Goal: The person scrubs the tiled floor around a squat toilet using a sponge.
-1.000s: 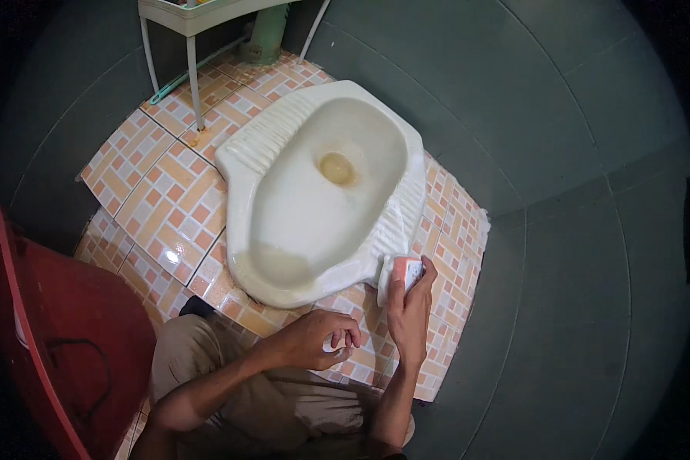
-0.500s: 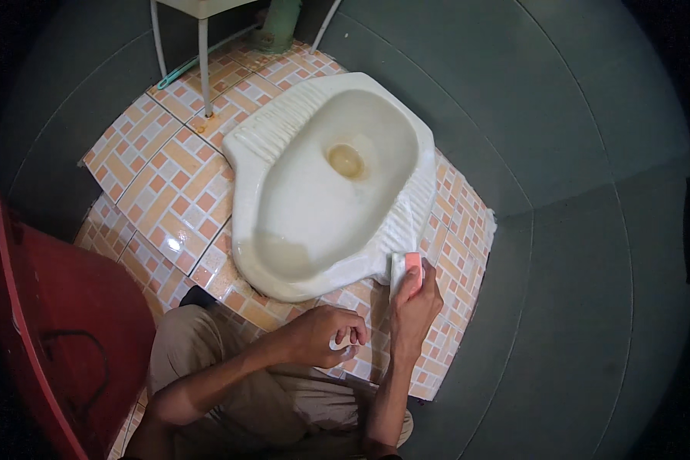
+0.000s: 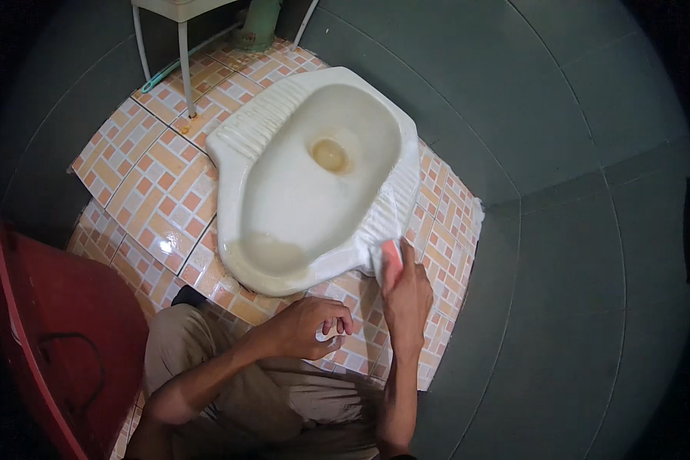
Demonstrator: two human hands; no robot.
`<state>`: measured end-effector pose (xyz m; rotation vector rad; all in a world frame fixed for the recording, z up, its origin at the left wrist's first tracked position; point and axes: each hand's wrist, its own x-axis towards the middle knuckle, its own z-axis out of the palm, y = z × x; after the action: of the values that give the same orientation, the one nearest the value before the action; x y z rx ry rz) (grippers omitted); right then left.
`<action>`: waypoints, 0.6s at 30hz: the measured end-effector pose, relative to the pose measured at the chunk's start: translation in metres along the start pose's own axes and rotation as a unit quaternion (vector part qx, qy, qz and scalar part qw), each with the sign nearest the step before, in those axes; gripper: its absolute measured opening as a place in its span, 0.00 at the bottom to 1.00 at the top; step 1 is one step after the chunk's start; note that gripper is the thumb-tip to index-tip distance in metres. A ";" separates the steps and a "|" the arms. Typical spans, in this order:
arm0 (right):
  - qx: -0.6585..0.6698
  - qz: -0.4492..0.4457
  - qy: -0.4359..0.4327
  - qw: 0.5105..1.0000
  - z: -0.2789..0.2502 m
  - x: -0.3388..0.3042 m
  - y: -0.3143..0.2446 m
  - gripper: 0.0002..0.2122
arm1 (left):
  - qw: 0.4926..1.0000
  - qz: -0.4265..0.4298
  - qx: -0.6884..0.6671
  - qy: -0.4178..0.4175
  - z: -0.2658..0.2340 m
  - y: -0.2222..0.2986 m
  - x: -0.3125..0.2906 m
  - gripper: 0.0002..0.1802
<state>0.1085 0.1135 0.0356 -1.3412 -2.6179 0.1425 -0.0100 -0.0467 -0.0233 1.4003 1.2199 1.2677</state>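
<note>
A white ceramic squat toilet (image 3: 322, 199) is set in the tiled floor in front of me, with ribbed footrests and brownish stains in its bowl. My right hand (image 3: 408, 295) grips a pink-and-white block (image 3: 392, 261), a sponge or scrub brush, against the near right corner of the toilet's rim. White suds (image 3: 383, 211) lie along the right footrest and that corner. Over my lap hovers my left hand (image 3: 314, 328), fingers loosely curled, thumb apart from them, nothing visible between them.
A large red tub (image 3: 61, 330) with a handle stands at my left. Behind the toilet are a pale stand (image 3: 185, 65) on thin legs, a green pipe (image 3: 259, 27) and a turquoise-handled tool (image 3: 157, 78). A dark grey wall (image 3: 560, 230) closes in the right side.
My right hand has tilted and turned over the pink-and-white block, showing more of its back, while still at the rim's corner. The whole view has shifted slightly. My left hand keeps its pose.
</note>
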 end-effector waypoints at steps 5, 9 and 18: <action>-0.001 0.028 0.004 1.000 0.003 -0.008 0.008 0.22 | 1.000 0.000 -0.001 -0.004 0.006 -0.003 0.003 0.09; -0.037 -0.018 0.015 0.999 0.011 0.021 -0.022 0.21 | 1.000 0.005 0.013 -0.001 0.006 -0.006 0.000 0.08; -0.008 -0.006 0.020 1.000 0.014 0.019 -0.007 0.21 | 0.999 0.020 0.025 0.026 0.004 -0.007 0.001 0.10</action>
<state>0.0893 0.1252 0.0254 -1.3209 -2.5992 0.0923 -0.0071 -0.0450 -0.0302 1.4425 1.2724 1.3166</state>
